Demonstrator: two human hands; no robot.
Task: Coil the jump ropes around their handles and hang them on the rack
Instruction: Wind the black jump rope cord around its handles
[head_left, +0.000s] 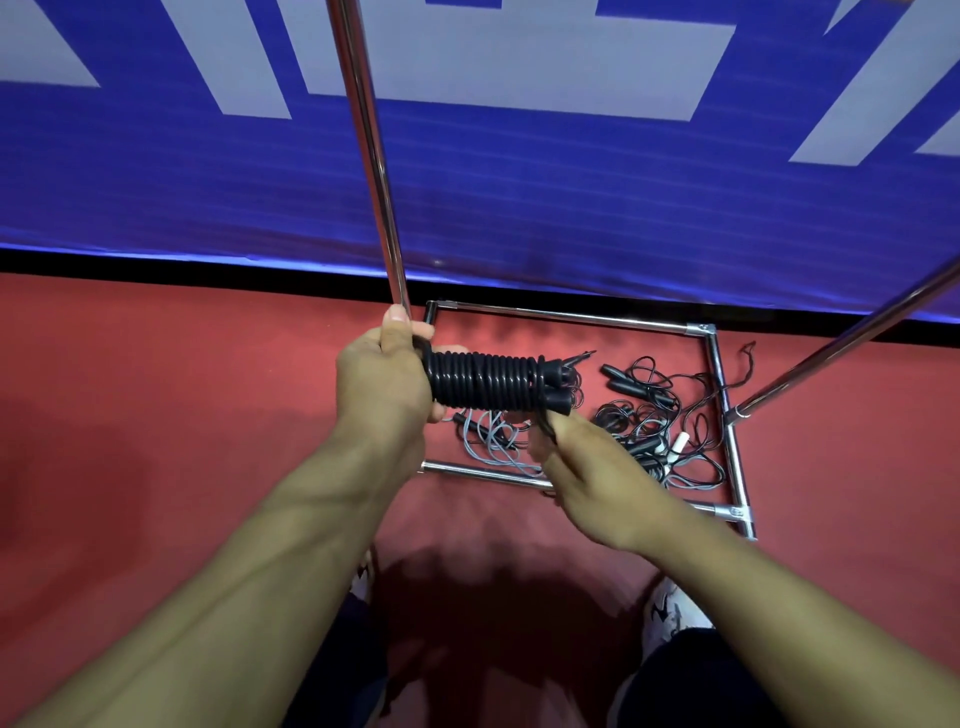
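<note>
My left hand (384, 374) grips the left end of a black jump rope (483, 379) whose cord is wound in tight turns around its two handles. The bundle lies level in front of me. My right hand (582, 457) pinches the free end of the black cord just below the bundle's right end. Beneath them, loose jump ropes (649, 426) lie tangled on the floor inside the base of the chrome rack (571, 317). A grey rope (493, 436) lies under the bundle.
One chrome rack upright (363, 130) rises just beyond my left hand, and another pole (852, 343) slants in from the right. A blue and white banner (519, 182) runs along the back. The floor (156, 415) is red, and my shoes show at the bottom.
</note>
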